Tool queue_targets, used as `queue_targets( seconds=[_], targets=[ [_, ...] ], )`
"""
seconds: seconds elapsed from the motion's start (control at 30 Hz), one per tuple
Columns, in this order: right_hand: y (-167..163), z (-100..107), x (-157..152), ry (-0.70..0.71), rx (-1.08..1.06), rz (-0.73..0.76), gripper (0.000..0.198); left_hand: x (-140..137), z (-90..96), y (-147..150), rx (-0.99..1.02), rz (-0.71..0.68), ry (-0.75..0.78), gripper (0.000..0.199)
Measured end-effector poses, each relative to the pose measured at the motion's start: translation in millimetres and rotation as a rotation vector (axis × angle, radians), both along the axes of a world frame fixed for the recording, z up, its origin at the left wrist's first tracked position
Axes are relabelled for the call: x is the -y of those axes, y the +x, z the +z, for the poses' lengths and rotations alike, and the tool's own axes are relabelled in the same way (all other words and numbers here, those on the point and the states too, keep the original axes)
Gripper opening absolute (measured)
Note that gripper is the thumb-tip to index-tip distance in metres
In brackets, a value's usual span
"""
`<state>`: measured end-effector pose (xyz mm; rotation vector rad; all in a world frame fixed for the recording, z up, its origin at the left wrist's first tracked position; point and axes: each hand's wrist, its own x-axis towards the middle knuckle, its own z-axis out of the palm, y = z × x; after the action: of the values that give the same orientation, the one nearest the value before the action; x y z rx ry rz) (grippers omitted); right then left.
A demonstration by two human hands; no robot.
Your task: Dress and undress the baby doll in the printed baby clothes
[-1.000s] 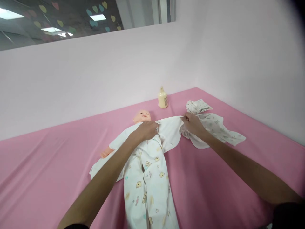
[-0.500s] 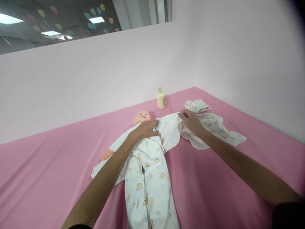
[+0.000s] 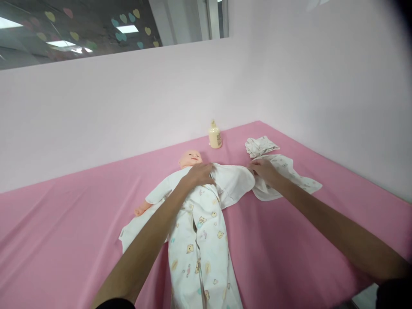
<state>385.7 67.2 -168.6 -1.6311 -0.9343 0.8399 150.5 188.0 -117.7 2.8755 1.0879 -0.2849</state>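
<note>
A baby doll [image 3: 191, 158] lies on its back, dressed in a white baby shirt [image 3: 231, 182] and white trousers [image 3: 206, 244] printed with small bears. The shirt's flap spreads out to the right of its body. My left hand [image 3: 199, 174] is on the doll's chest, its fingers closed on the shirt's edge. My right hand [image 3: 264, 169] has its fingers pinched together beside the far end of the flap, over a printed cloth [image 3: 286, 167]. What is between those fingertips is hidden. On the left, the doll's bare hand [image 3: 142, 209] shows past the sleeve.
A pump bottle [image 3: 215, 136] stands behind the doll near the white wall [image 3: 128, 107]. Folded printed cloth [image 3: 261, 146] lies at the back right. Pink sheeting [image 3: 80, 223] covers the surface. A window with heart stickers [image 3: 96, 25] is above the wall.
The flap, held up and stretched by my right hand before, now lies lower with a rounded edge. My right hand has moved slightly down; my left hand stays on the chest.
</note>
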Motion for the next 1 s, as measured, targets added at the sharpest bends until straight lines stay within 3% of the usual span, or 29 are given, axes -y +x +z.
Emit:
queue_targets(
  seconds=[0.27,0.43,0.63,0.87,1.0],
  targets=[
    [3,-7,-2,-0.161,0.201,0.022,0.018,3,5.4,9,-0.083,-0.017,-0.013,0.061],
    [15,-18,-11,-0.163,0.147,0.091,0.02,2,6.1,18,-0.114,-0.013,-0.037,0.071],
    [6,-19,-10,-0.005,0.013,0.041,0.021,8,-1.3,26,-0.121,0.005,0.002,0.064],
    [5,11,-2,0.214,-0.052,-0.101,0.017,4,0.1,23,-0.125,0.026,0.011,0.08],
    [18,16,-6,0.323,-0.038,-0.161,0.013,3,3.3,18,-0.116,0.047,0.014,0.078]
  ],
)
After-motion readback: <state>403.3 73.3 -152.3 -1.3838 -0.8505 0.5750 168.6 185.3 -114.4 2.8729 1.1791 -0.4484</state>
